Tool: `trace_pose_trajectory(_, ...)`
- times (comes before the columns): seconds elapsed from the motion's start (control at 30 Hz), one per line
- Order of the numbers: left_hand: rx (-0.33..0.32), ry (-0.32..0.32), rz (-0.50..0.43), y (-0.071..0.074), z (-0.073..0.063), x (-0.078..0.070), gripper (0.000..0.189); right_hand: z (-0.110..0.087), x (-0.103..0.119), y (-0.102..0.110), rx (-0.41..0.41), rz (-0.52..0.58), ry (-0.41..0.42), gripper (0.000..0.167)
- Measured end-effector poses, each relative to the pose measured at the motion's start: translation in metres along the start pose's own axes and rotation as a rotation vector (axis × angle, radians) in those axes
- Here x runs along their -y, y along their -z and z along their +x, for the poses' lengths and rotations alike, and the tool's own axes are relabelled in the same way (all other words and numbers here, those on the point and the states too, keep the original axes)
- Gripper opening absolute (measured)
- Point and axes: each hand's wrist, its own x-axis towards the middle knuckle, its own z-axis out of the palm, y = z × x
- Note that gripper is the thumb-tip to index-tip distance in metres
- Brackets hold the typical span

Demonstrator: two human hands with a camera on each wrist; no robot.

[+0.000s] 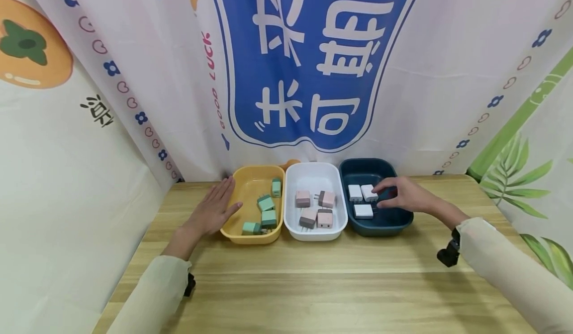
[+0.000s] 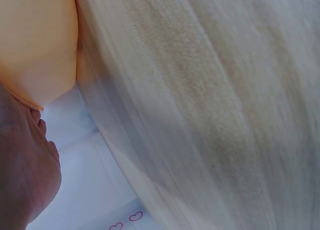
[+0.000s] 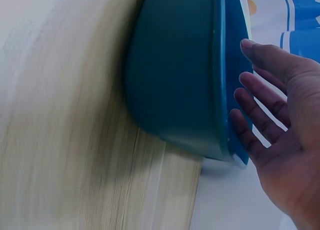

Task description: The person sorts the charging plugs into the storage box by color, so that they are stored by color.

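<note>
My left hand (image 1: 214,207) lies with straight fingers along the left rim of a yellow bin (image 1: 243,187); several green charger plugs (image 1: 266,203) sit in that bin. My right hand (image 1: 405,195) reaches over a dark blue bin (image 1: 385,228), thumb and fingers spread apart. Its fingertips are at the edge of a white charger plug (image 1: 369,192); whether they touch it, I cannot tell. Two more white charger plugs (image 1: 363,211) lie beside it. In the right wrist view the loosely bent fingers (image 3: 257,99) hang over the blue bin's rim, and the plugs are hidden.
Between the two bins stands a white bin (image 1: 315,173) with several pink and grey charger plugs (image 1: 308,217). All three bins stand side by side at the back of a wooden table (image 1: 286,284). A printed curtain (image 1: 304,65) hangs directly behind them.
</note>
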Motion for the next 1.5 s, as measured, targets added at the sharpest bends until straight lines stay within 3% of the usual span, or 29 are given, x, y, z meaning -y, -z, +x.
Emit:
trace_pose_trajectory(0.87, 0.001, 0.004, 0.0, -0.003, 0.001, 0.002, 0.083, -0.045, -0.013, 0.035, -0.12, -0.04, 0.011, 0.03)
trace_pose_trajectory(1.37, -0.008, 0.008, -0.01, -0.001, 0.0, 0.001, 0.083, -0.077, -0.032, 0.053, -0.133, -0.131, 0.026, 0.034)
trace_pose_trajectory(1.5, -0.016, 0.004, -0.014, -0.001, 0.0, 0.002, 0.083, -0.087, -0.039, 0.057, -0.124, -0.106, 0.032, 0.037)
